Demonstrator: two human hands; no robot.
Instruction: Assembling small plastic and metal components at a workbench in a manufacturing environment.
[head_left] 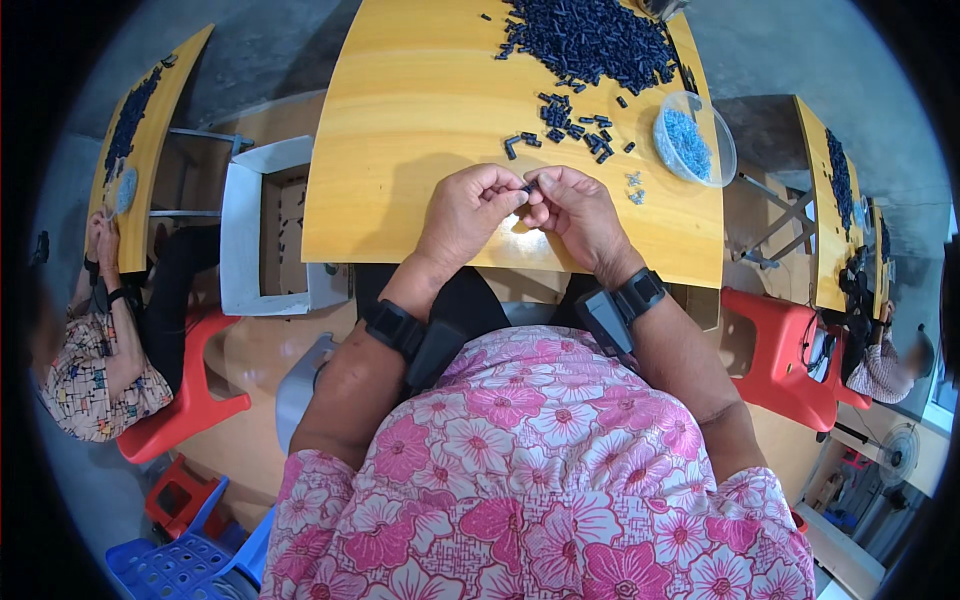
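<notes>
Over the near part of the yellow table (380, 130), my left hand (465, 213) and my right hand (585, 217) meet, fingertips pinched together. Between them is a small black tube-shaped piece (529, 187), mostly covered by the fingers. Both hands are closed on it. Just beyond my fingers lie several loose black tube-shaped pieces (570, 125), and farther back a large pile of the same black pieces (590, 40). Beside my right hand sit a few tiny clear-blue bits (635, 187). A clear round plastic bowl (727, 150) holds many light-blue bits (686, 143).
Left of the table stands an open white box (240, 240) with dark bits inside. People work at similar tables on both sides, one at the left (110, 370). Red plastic stools (770, 350) and a blue plastic chair (165, 570) stand around. A fan (897, 450) is at the right.
</notes>
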